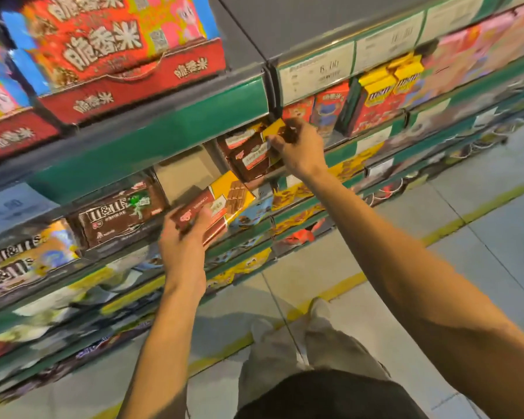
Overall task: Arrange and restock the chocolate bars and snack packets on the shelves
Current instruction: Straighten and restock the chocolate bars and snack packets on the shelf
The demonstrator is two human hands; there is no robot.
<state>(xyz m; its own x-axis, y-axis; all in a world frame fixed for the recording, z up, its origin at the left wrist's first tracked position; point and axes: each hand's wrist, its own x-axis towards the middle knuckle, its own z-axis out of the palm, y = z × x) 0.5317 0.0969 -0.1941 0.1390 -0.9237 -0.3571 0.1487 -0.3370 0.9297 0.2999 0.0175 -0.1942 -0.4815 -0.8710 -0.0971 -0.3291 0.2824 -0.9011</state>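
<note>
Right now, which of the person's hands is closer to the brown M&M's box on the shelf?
Left. The left hand, holding a chocolate bar, sits just right of the brown M&M's box. The right hand is farther right, at the stacked bars.

1. The chocolate bars (221, 204) have glossy printed cardboard wrappers.
2. The red display tray (133, 86) looks like matt printed card.
3. The shelf (170, 128) is grey painted metal with a smooth green plastic strip.
4. The price labels (318, 74) are white paper.
5. The floor (481, 237) is smooth, slightly shiny tile.
</note>
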